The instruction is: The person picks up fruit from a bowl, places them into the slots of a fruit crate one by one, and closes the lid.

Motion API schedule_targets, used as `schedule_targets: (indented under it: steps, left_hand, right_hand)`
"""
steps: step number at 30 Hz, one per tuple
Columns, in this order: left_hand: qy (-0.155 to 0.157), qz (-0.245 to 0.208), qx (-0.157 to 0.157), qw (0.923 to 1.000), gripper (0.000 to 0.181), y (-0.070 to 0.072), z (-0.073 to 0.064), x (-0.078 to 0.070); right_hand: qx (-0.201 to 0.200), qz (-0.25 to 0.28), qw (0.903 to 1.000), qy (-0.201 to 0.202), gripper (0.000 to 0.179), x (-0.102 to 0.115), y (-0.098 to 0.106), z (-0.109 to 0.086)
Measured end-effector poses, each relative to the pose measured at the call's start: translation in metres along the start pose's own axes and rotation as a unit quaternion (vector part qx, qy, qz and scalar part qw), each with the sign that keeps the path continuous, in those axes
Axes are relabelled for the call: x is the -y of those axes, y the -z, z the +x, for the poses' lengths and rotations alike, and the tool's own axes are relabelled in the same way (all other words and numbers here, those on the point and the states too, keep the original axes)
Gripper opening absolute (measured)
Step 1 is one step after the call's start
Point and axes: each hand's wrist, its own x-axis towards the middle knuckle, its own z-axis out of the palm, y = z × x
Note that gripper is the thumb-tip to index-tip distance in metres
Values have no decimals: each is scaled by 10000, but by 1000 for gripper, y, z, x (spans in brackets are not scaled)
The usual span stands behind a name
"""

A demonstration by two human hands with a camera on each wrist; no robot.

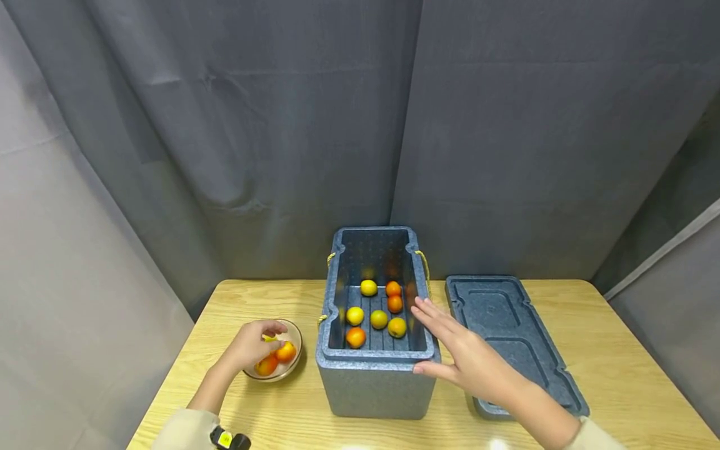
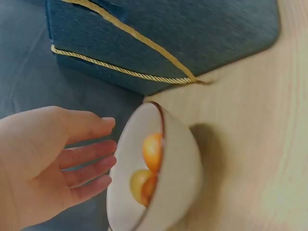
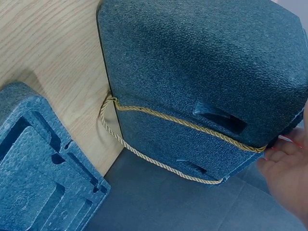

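Note:
My left hand (image 1: 252, 345) is over a pale bowl (image 1: 289, 331) with a brown rim, fingers loosely bent and nothing in them. The left wrist view shows the fingertips (image 2: 109, 163) right at the bowl's near rim. Inside the bowl lie orange fruits (image 1: 285, 352) and a yellow one (image 1: 270, 338), partly covered by the hand. My right hand (image 1: 469, 356) rests at the right rim of a grey foam box (image 1: 377, 387), its fingers straight and spread. On the box floor sit several small round fruits, among them a yellow one (image 1: 355, 315) and an orange one (image 1: 356, 338).
Right of the box, the grey foam lid (image 1: 495, 337) lies flat on the wooden table (image 1: 607, 350). Yellow cord handles (image 3: 187, 125) hang on the box's sides. Grey curtains (image 1: 292, 125) stand behind the table and at both sides.

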Motion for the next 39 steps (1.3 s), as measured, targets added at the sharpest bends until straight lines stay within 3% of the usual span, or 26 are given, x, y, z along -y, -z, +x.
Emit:
schedule_targets:
  steps: [6, 13, 26, 34, 39]
  left_hand:
    - [280, 481, 43, 9984, 16, -6, -14, 10]
    - [591, 732, 82, 9955, 12, -9, -18, 14]
    - [141, 924, 250, 9953, 12, -21, -15, 20]
    - [-148, 1095, 371, 9932, 15, -21, -14, 24]
    - [-103, 927, 419, 9948, 17, -18, -14, 20]
  right_hand:
    - [51, 11, 10000, -83, 83, 1, 0, -1]
    - [-79, -47, 10000, 24, 84, 1, 1, -1]
    - [140, 32, 9998, -133, 85, 2, 2, 1]
    - [119, -10, 9998, -143, 84, 1, 1, 0]
    - [45, -57, 9999, -72, 82, 1, 0, 0]
